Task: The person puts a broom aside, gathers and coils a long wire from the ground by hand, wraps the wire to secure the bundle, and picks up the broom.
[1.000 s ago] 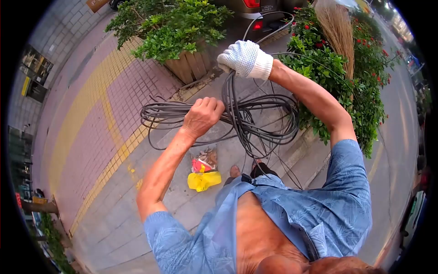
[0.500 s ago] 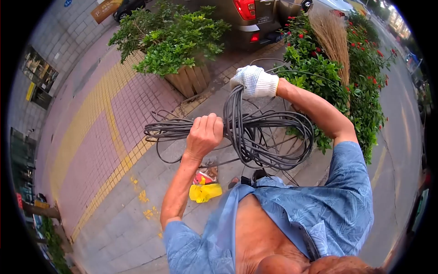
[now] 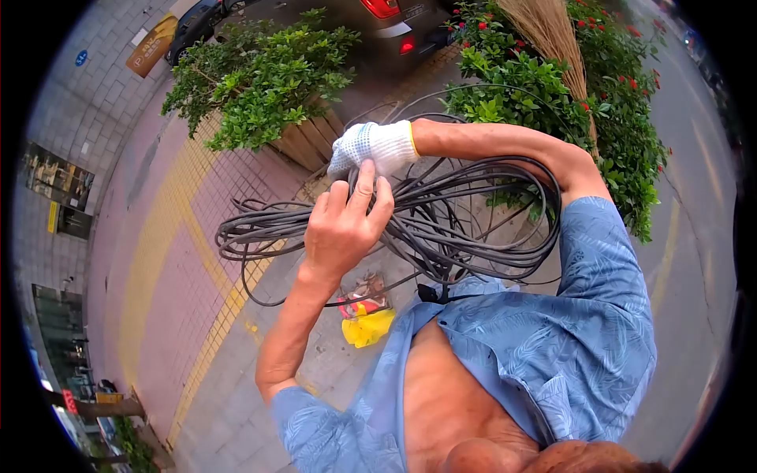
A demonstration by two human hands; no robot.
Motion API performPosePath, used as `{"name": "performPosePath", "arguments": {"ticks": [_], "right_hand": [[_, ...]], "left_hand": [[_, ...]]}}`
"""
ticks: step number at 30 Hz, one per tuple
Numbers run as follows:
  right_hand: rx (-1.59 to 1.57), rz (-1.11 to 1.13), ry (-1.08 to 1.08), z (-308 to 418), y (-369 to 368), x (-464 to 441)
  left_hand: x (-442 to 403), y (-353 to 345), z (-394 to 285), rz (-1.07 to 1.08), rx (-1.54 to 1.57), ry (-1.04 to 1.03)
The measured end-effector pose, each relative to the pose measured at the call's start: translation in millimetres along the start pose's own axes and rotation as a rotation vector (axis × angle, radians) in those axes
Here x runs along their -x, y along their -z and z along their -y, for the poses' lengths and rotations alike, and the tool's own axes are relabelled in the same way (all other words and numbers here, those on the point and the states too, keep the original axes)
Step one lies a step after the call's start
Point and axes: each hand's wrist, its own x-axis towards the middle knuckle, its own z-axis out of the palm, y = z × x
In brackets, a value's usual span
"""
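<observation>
A coil of thin black cable (image 3: 489,248) hangs in front of my body, gathered at the middle with loops to both sides. My left hand (image 3: 347,217), bare, is at the gathered middle with bent fingers over the strands; its fingertips reach up to the glove, and its thumb is hidden. Just above it, my right hand (image 3: 371,148) wears a white knitted glove with blue dots and is closed on strands of the cable. The right-hand loops spread beneath my right forearm, and some strands trail toward the shrubs.
A wooden planter (image 3: 311,142) with a green shrub (image 3: 268,87) stands ahead. To the right, a straw broom (image 3: 552,39) leans in a red-flowered bush (image 3: 520,79). A parked car (image 3: 402,27) is beyond. A yellow bag (image 3: 367,326) lies on the paving near my feet.
My right hand has moved left and down, meeting my left hand at the coil's middle. My left fingers have loosened and lifted. The right-hand loops have swung out under my forearm.
</observation>
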Motion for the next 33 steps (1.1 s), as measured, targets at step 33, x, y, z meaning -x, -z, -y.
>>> {"name": "performPosePath", "arguments": {"ticks": [33], "right_hand": [[-0.049,-1.458,-1.430,-49,-208,300]], "left_hand": [[-4,-81,226,0.188,-0.152,0.614]]}}
